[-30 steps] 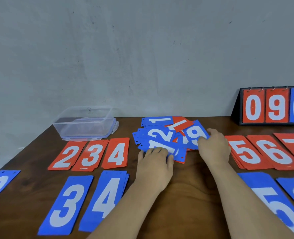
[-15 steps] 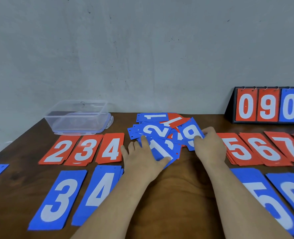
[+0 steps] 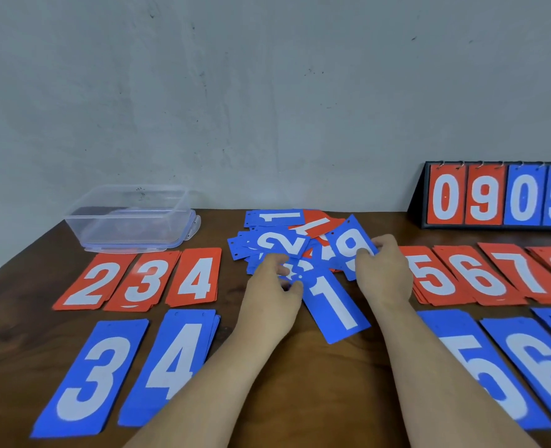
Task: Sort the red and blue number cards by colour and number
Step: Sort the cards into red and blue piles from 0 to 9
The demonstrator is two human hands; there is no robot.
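2 hands are meeting at the unsorted heap on the table. The left hand is pinching the blue 1 card by its top end, and the right hand is gripping a second blue card at the heap's right edge. 3 red piles are lying left.

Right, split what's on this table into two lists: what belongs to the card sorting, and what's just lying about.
In the job:
mixed pile
blue 1 card, pinched by the left hand
blue 9 card, held by the right hand
sorted red stacks
sorted blue stacks

Lying about:
clear plastic box
flip scoreboard
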